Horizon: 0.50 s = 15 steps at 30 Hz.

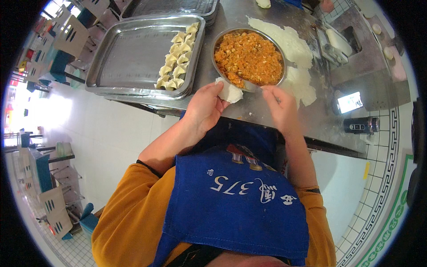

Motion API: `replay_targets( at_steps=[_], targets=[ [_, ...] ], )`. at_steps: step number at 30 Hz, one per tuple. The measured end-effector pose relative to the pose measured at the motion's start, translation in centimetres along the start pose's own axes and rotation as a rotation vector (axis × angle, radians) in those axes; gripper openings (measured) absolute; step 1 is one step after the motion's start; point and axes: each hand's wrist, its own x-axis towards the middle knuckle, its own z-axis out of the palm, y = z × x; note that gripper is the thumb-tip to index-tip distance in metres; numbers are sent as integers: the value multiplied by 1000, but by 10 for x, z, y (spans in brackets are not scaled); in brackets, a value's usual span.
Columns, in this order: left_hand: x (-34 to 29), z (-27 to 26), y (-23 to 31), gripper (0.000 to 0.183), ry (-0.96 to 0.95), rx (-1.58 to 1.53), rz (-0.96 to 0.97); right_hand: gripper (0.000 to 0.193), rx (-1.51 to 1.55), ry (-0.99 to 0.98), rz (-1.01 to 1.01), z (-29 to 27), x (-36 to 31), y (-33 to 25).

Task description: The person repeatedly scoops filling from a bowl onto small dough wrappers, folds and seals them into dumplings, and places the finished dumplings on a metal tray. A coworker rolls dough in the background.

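Note:
A thin white dumpling wrapper (230, 92) rests on the fingers of my left hand (206, 106), pinched at its edge. My right hand (282, 106) grips a flat metal spatula (251, 86), whose tip is at the near rim of a steel bowl (215, 59), beside the wrapper. Orange, crumbly filling (251, 55) heaps up in the bowl, and a little of it sits on the spatula's tip. To the left is a metal tray (129, 58) with rows of folded dumplings (180, 66) along its right side.
Another metal tray (171, 8) lies behind the first. Flour or dough residue (300, 86) whitens the steel table (262, 109) around the bowl's right side. Farther right are a lit phone (349, 102) and a dark cylindrical flask (361, 125). Chairs (58, 209) stand on the left.

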Motion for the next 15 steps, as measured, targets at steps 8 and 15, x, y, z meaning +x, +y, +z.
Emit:
replay_targets(
  at_steps=[8, 15],
  targets=[
    [4, 2, 9, 35, -3, -58, -23, 31, -584, -21, -515, 15, -41, -1],
    [1, 4, 10, 36, -30, -55, -5, 19, -166, 140, -253, 17, -10, 3]
  ],
)
